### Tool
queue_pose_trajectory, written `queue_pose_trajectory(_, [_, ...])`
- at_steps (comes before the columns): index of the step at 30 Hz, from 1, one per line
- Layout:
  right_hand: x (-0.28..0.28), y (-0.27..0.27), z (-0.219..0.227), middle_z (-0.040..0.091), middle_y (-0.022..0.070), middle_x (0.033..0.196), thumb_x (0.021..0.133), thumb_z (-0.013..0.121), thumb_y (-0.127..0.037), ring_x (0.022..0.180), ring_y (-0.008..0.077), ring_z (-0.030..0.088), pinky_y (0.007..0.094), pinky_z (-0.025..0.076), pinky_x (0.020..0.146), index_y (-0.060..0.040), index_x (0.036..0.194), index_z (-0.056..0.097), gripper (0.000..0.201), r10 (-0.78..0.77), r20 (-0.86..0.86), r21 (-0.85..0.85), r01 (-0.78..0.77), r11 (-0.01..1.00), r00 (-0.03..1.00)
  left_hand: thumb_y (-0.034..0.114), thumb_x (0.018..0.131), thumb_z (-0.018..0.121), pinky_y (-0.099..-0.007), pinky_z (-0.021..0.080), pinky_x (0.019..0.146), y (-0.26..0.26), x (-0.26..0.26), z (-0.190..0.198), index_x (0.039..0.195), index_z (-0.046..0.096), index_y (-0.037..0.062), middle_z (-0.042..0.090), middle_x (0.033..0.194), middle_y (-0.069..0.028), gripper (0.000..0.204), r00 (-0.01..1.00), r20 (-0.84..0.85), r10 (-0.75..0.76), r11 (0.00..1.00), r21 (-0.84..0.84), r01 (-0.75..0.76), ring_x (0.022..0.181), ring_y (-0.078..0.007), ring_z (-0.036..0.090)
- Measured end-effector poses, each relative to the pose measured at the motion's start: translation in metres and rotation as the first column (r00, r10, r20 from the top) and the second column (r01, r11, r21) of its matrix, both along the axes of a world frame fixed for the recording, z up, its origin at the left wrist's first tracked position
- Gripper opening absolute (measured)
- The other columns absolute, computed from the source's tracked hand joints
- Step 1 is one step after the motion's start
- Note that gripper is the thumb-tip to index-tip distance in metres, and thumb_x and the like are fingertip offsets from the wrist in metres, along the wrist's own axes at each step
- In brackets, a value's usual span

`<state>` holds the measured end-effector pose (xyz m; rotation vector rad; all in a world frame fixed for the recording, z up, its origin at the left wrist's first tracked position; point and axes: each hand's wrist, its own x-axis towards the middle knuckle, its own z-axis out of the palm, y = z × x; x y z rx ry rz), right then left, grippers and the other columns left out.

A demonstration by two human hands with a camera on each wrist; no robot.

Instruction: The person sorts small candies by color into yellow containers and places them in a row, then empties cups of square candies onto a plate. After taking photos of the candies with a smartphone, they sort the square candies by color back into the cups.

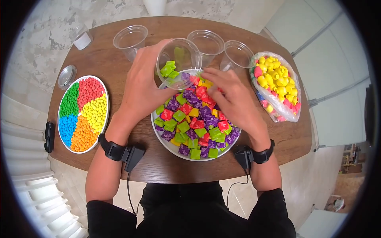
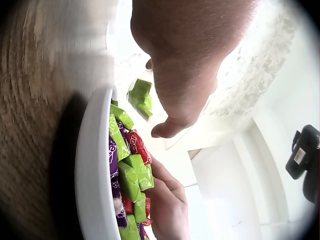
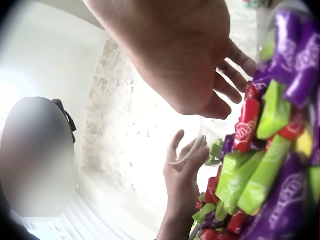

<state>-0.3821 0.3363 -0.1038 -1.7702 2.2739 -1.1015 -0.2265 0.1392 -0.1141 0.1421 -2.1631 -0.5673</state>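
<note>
My left hand (image 1: pixel 139 87) grips a clear plastic cup (image 1: pixel 185 59), tipped so its mouth faces the head camera. Several green wrapped candies (image 1: pixel 169 70) lie inside it. Below stands a round white plate (image 1: pixel 163 143), heaped with green, purple, red and yellow wrapped candies (image 1: pixel 194 125). Over the heap's back right side is my right hand (image 1: pixel 235 97), its fingers reaching toward the cup's rim. In the right wrist view those fingers (image 3: pixel 230 82) are loosely spread right at the candies, with no candy visible between them. The left wrist view shows the green candies (image 2: pixel 141 97) through the cup wall.
Clear cups (image 1: pixel 130 37) (image 1: pixel 205 41) (image 1: pixel 238 53) stand along the back. At left are a white plate (image 1: pixel 81 152) of small candies sorted by colour, a round clear container (image 1: pixel 67 76) and a labelled jar (image 1: pixel 82 39). A plastic bag (image 1: pixel 291 115) of yellow and pink pieces sits right.
</note>
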Motion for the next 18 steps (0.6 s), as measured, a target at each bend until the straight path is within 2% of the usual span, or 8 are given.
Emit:
queue_pose_trajectory(2, [0.001,-0.006,-0.010,0.068,0.0186,0.134,0.094,0.063,-0.006,0.119,0.0376,0.059,0.0451,0.050,0.104,0.0025,0.130,0.068,0.037,0.076,-0.083,-0.003,-0.076,0.997,0.994,0.008,0.065,0.092,-0.0445,0.051,0.103,0.001,0.000,0.001,0.143,0.058,0.0063,0.066,0.131,-0.0141,0.086,1.000,0.001,-0.008,1.000,-0.001,0.008,0.121,-0.0366,0.060])
queue_pose_trajectory(7, [0.002,-0.013,-0.018,0.068,0.0189,0.128,0.094,0.061,-0.004,0.124,0.0376,0.056,0.0465,0.049,0.105,0.0016,0.132,0.065,0.039,0.065,-0.120,-0.035,-0.070,0.997,0.991,0.011,0.067,0.093,-0.0444,0.051,0.103,0.001,0.002,0.002,0.143,0.058,0.0062,0.066,0.132,-0.0146,0.084,1.000,0.016,-0.009,1.000,-0.005,0.009,0.121,-0.0367,0.060])
queue_pose_trajectory(10, [-0.002,-0.012,-0.016,0.067,0.0209,0.116,0.091,0.061,0.001,0.113,0.0373,0.062,0.0459,0.052,0.096,0.0017,0.125,0.068,0.034,0.012,0.022,0.023,-0.013,1.000,1.000,0.013,0.068,0.094,-0.0447,0.051,0.103,0.001,0.002,0.001,0.143,0.057,0.0066,0.066,0.132,-0.0147,0.083,1.000,0.023,-0.021,1.000,-0.007,0.021,0.121,-0.0368,0.060])
queue_pose_trajectory(12, [-0.008,-0.011,-0.018,0.067,0.0210,0.103,0.087,0.062,0.005,0.091,0.0345,0.067,0.0430,0.054,0.083,0.0030,0.118,0.069,0.031,-0.008,0.139,-0.011,0.010,1.000,0.990,0.011,0.066,0.095,-0.0434,0.049,0.108,0.003,0.003,0.002,0.145,0.056,0.0057,0.064,0.137,-0.0140,0.088,0.998,0.062,-0.023,1.000,0.006,0.023,0.127,-0.0339,0.061])
queue_pose_trajectory(13, [-0.010,-0.010,-0.018,0.067,0.0210,0.103,0.087,0.062,0.005,0.091,0.0345,0.067,0.0430,0.054,0.083,0.0030,0.118,0.069,0.031,-0.006,0.138,-0.012,0.008,1.000,0.990,0.011,0.066,0.095,-0.0434,0.049,0.108,0.004,0.004,0.002,0.145,0.056,0.0057,0.064,0.137,-0.0140,0.088,0.998,0.061,-0.021,1.000,0.005,0.021,0.127,-0.0339,0.061])
queue_pose_trajectory(15, [-0.012,-0.009,-0.017,0.067,0.0190,0.094,0.085,0.065,0.007,0.073,0.0294,0.064,0.0384,0.053,0.072,0.0052,0.113,0.069,0.029,-0.057,0.092,-0.040,0.061,0.997,0.994,0.012,0.067,0.095,-0.0436,0.049,0.108,0.005,0.004,0.003,0.145,0.056,0.0062,0.064,0.138,-0.0152,0.087,0.996,0.072,-0.049,0.999,0.009,0.048,0.127,-0.0342,0.061])
queue_pose_trajectory(16, [-0.013,-0.009,-0.017,0.067,0.0190,0.094,0.085,0.065,0.007,0.073,0.0294,0.064,0.0384,0.053,0.072,0.0052,0.113,0.069,0.029,-0.054,0.091,-0.040,0.058,0.998,0.994,0.012,0.067,0.095,-0.0436,0.049,0.108,0.006,0.004,0.002,0.145,0.056,0.0062,0.064,0.138,-0.0152,0.087,0.996,0.072,-0.046,0.999,0.008,0.045,0.127,-0.0342,0.061])
queue_pose_trajectory(18, [-0.012,-0.007,-0.016,0.065,0.0123,0.084,0.084,0.068,0.005,0.070,0.0197,0.061,0.0326,0.050,0.066,0.0041,0.110,0.069,0.026,-0.120,0.092,-0.145,0.132,0.981,0.989,0.013,0.068,0.095,-0.0436,0.049,0.109,0.005,0.004,0.000,0.145,0.056,0.0063,0.063,0.138,-0.0159,0.087,0.995,0.087,-0.052,0.999,0.011,0.051,0.127,-0.0349,0.061])
